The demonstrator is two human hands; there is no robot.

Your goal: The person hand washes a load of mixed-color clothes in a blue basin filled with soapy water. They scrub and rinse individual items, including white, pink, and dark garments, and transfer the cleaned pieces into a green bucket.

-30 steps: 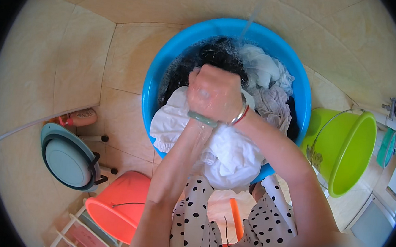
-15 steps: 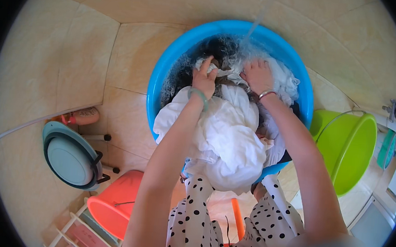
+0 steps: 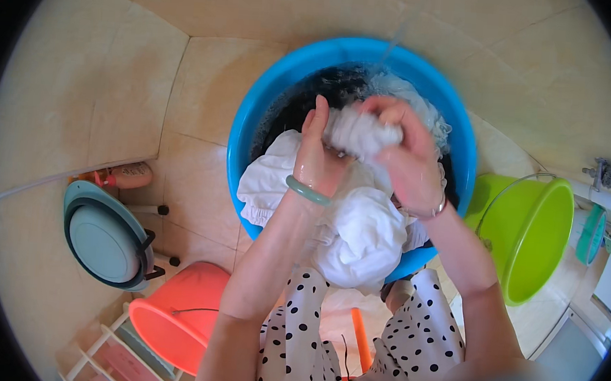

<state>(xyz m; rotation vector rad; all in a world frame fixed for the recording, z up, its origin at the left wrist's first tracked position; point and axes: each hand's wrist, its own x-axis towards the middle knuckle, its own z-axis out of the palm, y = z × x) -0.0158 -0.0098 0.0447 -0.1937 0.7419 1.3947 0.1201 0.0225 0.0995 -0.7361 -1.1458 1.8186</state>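
A wadded white cloth [image 3: 363, 132], blurred by motion, is held up between my two hands over a blue basin [image 3: 242, 136]. My right hand [image 3: 417, 163] has its fingers curled round the cloth's right side. My left hand [image 3: 316, 156] holds its left end, thumb pointing up and the other fingers partly hidden. Beneath them, a large white garment [image 3: 363, 233] hangs over the basin's near rim. Dark fabric [image 3: 300, 109] lies in the water at the left, and wet white fabric [image 3: 418, 103] is bunched at the far right.
A thin stream of water [image 3: 395, 41] falls into the basin from above. On the right stand a lime-green bucket [image 3: 539, 242] and a wall tap [image 3: 604, 172]. To the left are a coral bucket [image 3: 176, 316], a grey-green folding basin [image 3: 107, 247] and a white rack [image 3: 88, 366].
Both hands have risen from the fabric in the basin and come together, now with the small white cloth between them. The white garment at the near rim has shifted slightly.
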